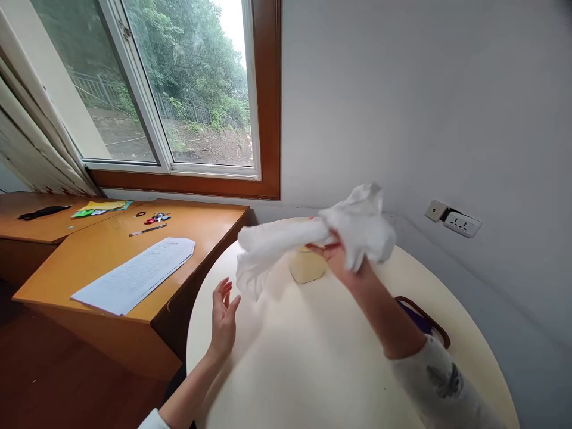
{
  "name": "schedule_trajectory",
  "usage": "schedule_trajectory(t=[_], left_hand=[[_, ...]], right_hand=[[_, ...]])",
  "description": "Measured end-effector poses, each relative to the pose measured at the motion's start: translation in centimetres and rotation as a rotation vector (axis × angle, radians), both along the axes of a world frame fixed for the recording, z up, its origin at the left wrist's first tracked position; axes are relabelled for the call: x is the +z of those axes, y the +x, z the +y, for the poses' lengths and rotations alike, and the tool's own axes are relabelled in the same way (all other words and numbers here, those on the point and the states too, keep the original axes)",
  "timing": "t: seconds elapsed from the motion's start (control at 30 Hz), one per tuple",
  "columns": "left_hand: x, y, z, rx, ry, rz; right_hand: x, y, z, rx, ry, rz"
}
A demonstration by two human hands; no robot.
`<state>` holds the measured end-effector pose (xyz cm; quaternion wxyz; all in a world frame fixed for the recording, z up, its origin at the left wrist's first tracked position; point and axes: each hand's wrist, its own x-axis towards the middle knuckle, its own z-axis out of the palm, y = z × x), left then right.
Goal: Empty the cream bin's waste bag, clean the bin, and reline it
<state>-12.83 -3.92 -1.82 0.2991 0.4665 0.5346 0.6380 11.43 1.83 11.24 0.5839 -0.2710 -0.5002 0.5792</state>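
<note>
the right hand [335,253], right of centre in the frame, has its fingers closed on a white cloth [306,233], gripping it near the middle. the cloth is bunched and crumpled, held up above the table [313,363]; one end spreads out to the right of the grip, the other stretches left and droops at centre. it is a little blurred. the left hand [224,319], lower left of centre, has its fingers open and lightly curled, with nothing in them, just beside the drooping end of the cloth.

a cream box [307,268] stands on the table at the centre of the frame, its top partly hidden by the cloth and the right hand; whether those fingers touch it i cannot tell. a purple item [416,317] with a brown rim lies at lower right, partly behind the right forearm.

on the desk [53,283] at left lie white papers [138,274], a pen [147,229], keys [156,218] and, towards the far left, coloured papers [102,207]. a window [192,77] fills the upper left, and a socket [463,224] sits on the wall at right.
</note>
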Motion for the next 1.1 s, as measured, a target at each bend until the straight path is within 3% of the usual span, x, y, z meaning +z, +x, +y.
schedule_trajectory(t=[0.1,0.23,0.4,0.57,0.7,0.87,0.97,1.1], left_hand=[[1.7,0.1,0.5,0.009,0.132,0.003],[3.6,0.7,0.9,-0.021,0.227,-0.005],[3.8,1.9,1.1,-0.065,0.210,0.020],[4.2,3.3,2.7,-0.148,0.202,0.139],[6.4,5.0,4.7,-0.300,0.189,0.453],[8.9,7.8,8.0,-0.476,0.158,0.727],[8.7,9.1,10.2,-0.505,0.138,0.860],[7.4,9.9,12.0,-0.505,0.150,0.941]], right_hand=[[2.8,2.9,2.3,-0.025,0.076,0.309],[3.6,6.7,4.0,-0.164,0.054,0.423],[2.0,10.6,3.9,-0.311,0.006,0.378],[1.6,12.7,3.3,-0.324,-0.048,0.213],[3.5,12.2,3.7,-0.289,-0.100,0.016],[5.6,9.1,6.5,-0.255,-0.123,-0.287],[5.2,6.7,8.6,-0.252,-0.125,-0.413],[2.7,4.2,10.3,-0.214,-0.132,-0.443]])
